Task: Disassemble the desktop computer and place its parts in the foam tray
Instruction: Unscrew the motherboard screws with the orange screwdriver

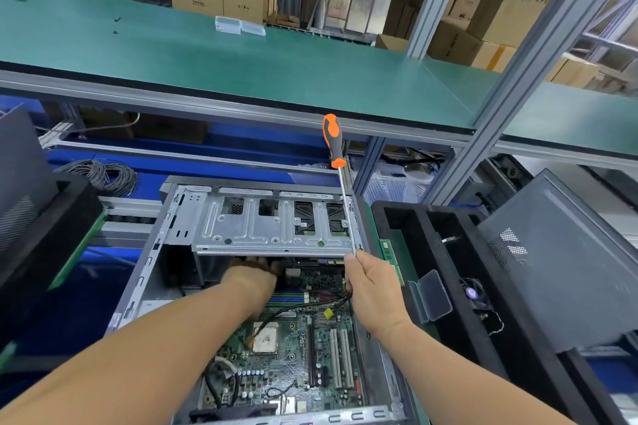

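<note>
- Orange and black, the screwdriver (pixel 337 179) handle points up and away; the right hand (pixel 371 290) pinches the bare shaft near the tip end, so the tool is held upside down.
- The left hand (pixel 253 281) reaches under the metal drive cage (pixel 272 221) in the open case (pixel 145 272); its fingers are hidden there, so I cannot tell whether they grip anything.
- The motherboard (pixel 293 355) is still seated in the case, cables across it, CPU exposed.
- The foam tray (pixel 411 217) sits just right of the case, with a memory stick (pixel 392 259) standing at its near edge and a fan (pixel 473 293) probably in one slot.
- Risks, as I judge them:
  - The shaft could slip from so light a pinch and drop onto the board, scratching traces or the CPU.
  - Pulling blind beneath the cage could snag a cable or strain a connector.
  - The left forearm lies low over the board and could knock components if it jerks back.
</note>
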